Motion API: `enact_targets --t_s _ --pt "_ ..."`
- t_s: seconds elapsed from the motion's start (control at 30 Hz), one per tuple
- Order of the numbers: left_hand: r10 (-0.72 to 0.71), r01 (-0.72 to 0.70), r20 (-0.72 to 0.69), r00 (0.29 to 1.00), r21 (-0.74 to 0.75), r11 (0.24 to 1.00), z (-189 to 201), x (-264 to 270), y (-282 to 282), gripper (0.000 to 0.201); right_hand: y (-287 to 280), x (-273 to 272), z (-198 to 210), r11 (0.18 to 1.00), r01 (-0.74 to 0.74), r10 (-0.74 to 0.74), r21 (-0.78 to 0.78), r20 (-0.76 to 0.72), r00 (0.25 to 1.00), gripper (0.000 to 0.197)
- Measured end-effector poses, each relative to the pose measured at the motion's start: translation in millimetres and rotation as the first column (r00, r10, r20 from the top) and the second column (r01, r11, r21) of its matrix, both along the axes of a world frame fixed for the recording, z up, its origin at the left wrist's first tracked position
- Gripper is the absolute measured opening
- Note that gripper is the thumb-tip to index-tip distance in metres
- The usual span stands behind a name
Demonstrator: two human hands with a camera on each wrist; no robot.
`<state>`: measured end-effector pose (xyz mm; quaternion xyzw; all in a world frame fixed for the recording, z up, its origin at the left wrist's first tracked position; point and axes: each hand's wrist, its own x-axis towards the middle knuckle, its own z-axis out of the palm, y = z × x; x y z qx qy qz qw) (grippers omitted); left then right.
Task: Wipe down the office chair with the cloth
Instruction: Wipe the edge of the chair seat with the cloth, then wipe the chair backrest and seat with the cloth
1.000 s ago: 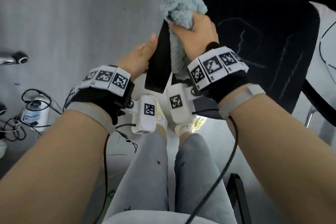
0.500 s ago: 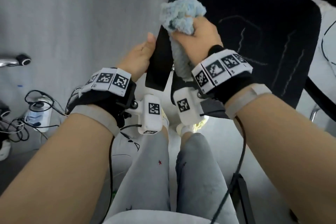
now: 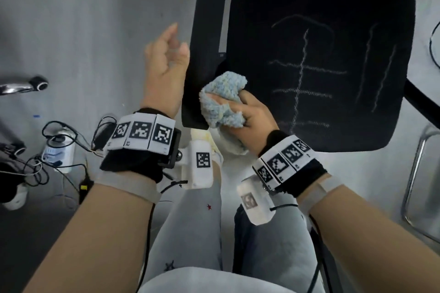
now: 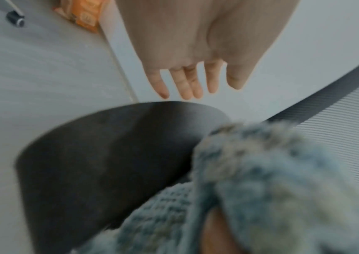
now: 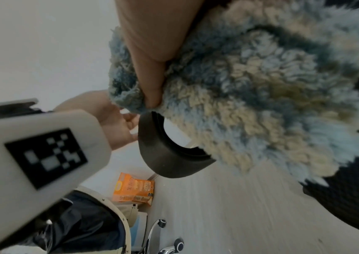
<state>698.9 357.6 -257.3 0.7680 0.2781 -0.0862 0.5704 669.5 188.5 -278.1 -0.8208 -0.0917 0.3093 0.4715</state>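
Note:
The black office chair seat (image 3: pixel 321 59) fills the upper right of the head view, with pale scribbled lines on its fabric. Its black armrest (image 3: pixel 202 59) runs down the seat's left side. My right hand (image 3: pixel 247 114) grips the bunched fluffy blue cloth (image 3: pixel 222 100) against the armrest's near end and the seat's left edge; the cloth (image 5: pixel 250 86) fills the right wrist view above the armrest end (image 5: pixel 167 154). My left hand (image 3: pixel 166 64) hovers just left of the armrest, fingers (image 4: pixel 187 86) straight and apart, holding nothing.
A power strip with tangled cables (image 3: pixel 57 150) lies on the grey floor at left. Another chair's chrome leg and caster (image 3: pixel 35 83) sits at the far left, a metal frame (image 3: pixel 414 173) at right. An orange packet (image 5: pixel 134 189) lies by the wall.
My left hand has let go of the armrest and opened beside it. My right hand has drawn the cloth down the armrest toward its near end.

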Motion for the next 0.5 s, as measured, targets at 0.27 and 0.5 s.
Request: enact_targets --t_s 0.27,0.5 --pt "-0.169 0.141 0.294 0.941 0.114 0.983 28.1 1.4 -86.4 0.031 -86.5 -21.7 -7.5 0.966 0.251 -0.258 -0.062 -0.146 0.955 0.035" --pt "-0.189 0.192 -0.040 0.981 0.081 0.978 -44.0 -22.1 -144.4 0.037 -171.9 -5.5 -24.8 0.925 0.337 -0.358 -0.176 -0.102 0.928 0.028"
